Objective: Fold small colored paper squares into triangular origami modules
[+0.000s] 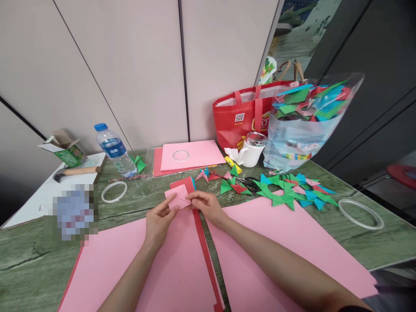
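Note:
Between my two hands is a small folded piece of pink paper (178,196) with diagonal creases. My left hand (159,220) pinches its left and lower edge, thumb on top. At the right corner, the fingertips of my right hand (205,205) grip the paper. Below the hands lie large pink sheets (162,268) over red ones, and another pink sheet (260,242) spreads under my right forearm. Just beyond my hands sit several small folded paper pieces (232,184) in green, red, pink and blue.
Behind stand a water bottle (112,149), a white mug (252,151), a red bag (238,117) and a plastic bag (294,130) of folded paper. Scissors (250,183), a glue stick (232,164), tape rolls (114,192), a hammer (78,171) and folded-paper rings (282,195) lie on the table.

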{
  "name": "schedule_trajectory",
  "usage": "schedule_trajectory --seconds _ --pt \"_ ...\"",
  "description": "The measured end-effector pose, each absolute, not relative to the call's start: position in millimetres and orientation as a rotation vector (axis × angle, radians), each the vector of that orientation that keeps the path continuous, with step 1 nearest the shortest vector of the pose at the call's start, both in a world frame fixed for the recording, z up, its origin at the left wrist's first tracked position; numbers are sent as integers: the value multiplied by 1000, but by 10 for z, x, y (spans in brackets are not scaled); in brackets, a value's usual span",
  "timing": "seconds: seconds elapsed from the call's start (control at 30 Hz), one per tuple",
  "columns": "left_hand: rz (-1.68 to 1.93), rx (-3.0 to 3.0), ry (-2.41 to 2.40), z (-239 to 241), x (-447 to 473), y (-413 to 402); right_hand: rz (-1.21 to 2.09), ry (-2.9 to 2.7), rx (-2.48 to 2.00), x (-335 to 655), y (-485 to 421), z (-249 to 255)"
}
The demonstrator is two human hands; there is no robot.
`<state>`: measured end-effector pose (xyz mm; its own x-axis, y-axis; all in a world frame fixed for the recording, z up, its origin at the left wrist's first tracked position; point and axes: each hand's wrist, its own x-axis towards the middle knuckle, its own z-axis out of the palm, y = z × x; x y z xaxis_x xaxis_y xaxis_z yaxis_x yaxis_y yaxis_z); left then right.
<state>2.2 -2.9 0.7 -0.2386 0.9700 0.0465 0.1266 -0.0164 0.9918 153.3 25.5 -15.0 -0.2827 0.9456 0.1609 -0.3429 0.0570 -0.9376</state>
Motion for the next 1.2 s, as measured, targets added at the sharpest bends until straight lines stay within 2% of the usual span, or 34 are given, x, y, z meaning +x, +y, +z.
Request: schedule_trajectory --seconds 0.4,0.57,1.2 --pt "1243 1071 1265 72 -39 2 1197 -1490 -840 1537 250 -224" --pt "1026 1067 1222 40 3 -31 1215 -1531 -850 1522 245 -244" --pt "973 972 1222 37 57 -57 1277 -1530 -842 1521 230 -240"
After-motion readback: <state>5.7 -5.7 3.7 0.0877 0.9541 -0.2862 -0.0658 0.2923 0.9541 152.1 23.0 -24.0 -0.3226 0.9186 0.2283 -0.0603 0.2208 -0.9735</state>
